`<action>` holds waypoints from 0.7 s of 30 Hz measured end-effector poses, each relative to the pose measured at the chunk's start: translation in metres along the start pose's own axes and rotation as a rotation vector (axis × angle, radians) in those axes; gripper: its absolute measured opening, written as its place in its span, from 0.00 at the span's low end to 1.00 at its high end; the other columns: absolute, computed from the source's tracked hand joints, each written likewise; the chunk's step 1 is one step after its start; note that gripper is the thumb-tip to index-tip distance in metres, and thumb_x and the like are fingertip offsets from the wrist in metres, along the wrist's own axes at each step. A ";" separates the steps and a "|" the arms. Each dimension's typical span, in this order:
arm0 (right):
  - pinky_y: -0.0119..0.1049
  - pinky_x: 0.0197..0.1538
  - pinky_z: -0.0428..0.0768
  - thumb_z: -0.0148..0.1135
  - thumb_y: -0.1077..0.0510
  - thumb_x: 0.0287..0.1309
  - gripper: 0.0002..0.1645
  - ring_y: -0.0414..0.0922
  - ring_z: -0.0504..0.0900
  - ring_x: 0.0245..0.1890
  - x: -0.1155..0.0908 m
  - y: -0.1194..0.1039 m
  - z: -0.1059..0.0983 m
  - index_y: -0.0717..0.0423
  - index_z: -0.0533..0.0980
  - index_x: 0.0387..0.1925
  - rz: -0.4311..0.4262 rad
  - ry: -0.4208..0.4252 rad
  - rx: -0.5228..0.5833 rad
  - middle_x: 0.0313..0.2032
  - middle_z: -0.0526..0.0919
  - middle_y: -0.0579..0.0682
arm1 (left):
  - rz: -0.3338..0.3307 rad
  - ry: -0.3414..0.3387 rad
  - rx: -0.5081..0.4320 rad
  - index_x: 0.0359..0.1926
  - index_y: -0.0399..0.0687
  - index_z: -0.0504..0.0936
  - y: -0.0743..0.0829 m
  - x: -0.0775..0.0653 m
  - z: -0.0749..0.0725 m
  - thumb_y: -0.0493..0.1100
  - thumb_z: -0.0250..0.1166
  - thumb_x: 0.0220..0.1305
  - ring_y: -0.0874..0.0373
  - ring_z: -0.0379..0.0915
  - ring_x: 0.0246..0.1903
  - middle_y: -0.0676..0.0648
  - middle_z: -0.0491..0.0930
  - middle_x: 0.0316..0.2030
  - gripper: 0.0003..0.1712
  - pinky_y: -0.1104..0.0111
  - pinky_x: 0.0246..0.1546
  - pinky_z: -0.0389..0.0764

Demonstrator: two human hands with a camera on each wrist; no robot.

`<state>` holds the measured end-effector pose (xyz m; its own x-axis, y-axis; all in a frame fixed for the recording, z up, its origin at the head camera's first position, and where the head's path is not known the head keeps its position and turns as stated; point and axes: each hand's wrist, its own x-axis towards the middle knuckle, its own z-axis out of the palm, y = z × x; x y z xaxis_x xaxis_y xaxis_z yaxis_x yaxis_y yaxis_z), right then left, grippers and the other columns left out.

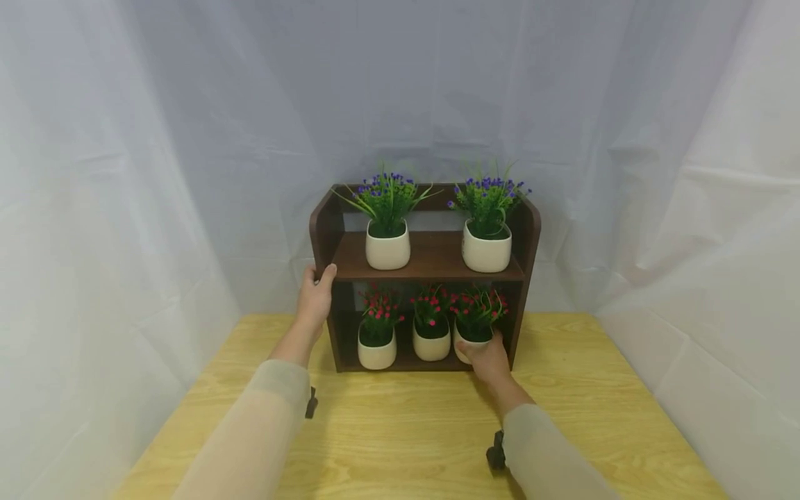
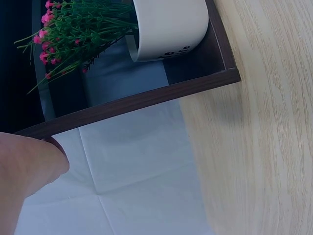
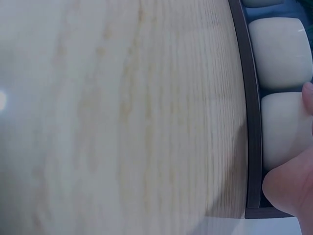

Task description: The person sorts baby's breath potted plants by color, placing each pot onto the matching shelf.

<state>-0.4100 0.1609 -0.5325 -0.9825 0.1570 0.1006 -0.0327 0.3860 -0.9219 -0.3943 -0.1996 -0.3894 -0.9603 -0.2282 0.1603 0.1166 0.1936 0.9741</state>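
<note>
A dark brown two-tier wooden shelf (image 1: 431, 276) stands at the back of the table. My left hand (image 1: 315, 298) grips its left side panel at the height of the middle board, thumb on the front edge. On the lower tier, my right hand (image 1: 489, 357) holds the rightmost white pot (image 3: 286, 129) of red flowers (image 1: 478, 305), with the thumb on its front. Close beside it sits another white pot (image 1: 431, 345) with red flowers, and a third white pot (image 1: 377, 355) stands at the left. Part of the right hand is cut off in the right wrist view.
Two white pots with purple flowers stand on the upper tier, one left (image 1: 387, 251) and one right (image 1: 487, 253). Beneath the shelf is a light wood table (image 1: 400, 430). White sheeting (image 1: 400, 90) hangs behind and on both sides.
</note>
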 end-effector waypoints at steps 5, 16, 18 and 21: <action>0.64 0.79 0.70 0.75 0.46 0.67 0.60 0.70 0.71 0.74 0.002 -0.003 0.000 0.69 0.49 0.82 0.010 -0.003 -0.011 0.72 0.71 0.74 | 0.001 0.009 -0.004 0.75 0.46 0.60 0.001 0.000 0.001 0.66 0.50 0.84 0.39 0.53 0.84 0.37 0.62 0.80 0.36 0.42 0.86 0.55; 0.64 0.79 0.70 0.76 0.49 0.65 0.59 0.71 0.72 0.73 0.006 0.000 0.005 0.72 0.51 0.80 -0.022 0.028 0.017 0.71 0.71 0.75 | -0.003 0.004 -0.002 0.76 0.47 0.59 0.003 -0.001 0.001 0.66 0.49 0.84 0.39 0.52 0.85 0.38 0.60 0.81 0.36 0.41 0.86 0.55; 0.64 0.79 0.69 0.76 0.50 0.65 0.59 0.70 0.72 0.74 0.007 0.001 0.006 0.71 0.51 0.80 -0.017 0.031 0.027 0.72 0.71 0.74 | -0.006 0.006 0.003 0.76 0.47 0.59 0.003 -0.001 0.001 0.66 0.49 0.84 0.39 0.52 0.85 0.38 0.60 0.81 0.36 0.41 0.86 0.55; 0.64 0.79 0.69 0.76 0.50 0.64 0.59 0.71 0.72 0.73 0.007 -0.001 0.007 0.71 0.51 0.81 -0.007 0.038 0.034 0.71 0.72 0.75 | -0.001 0.011 0.021 0.77 0.46 0.58 0.002 -0.001 0.000 0.67 0.48 0.84 0.39 0.53 0.84 0.37 0.61 0.81 0.38 0.41 0.86 0.56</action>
<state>-0.4186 0.1555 -0.5335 -0.9746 0.1888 0.1208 -0.0466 0.3565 -0.9331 -0.3928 -0.1991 -0.3878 -0.9575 -0.2392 0.1611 0.1100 0.2136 0.9707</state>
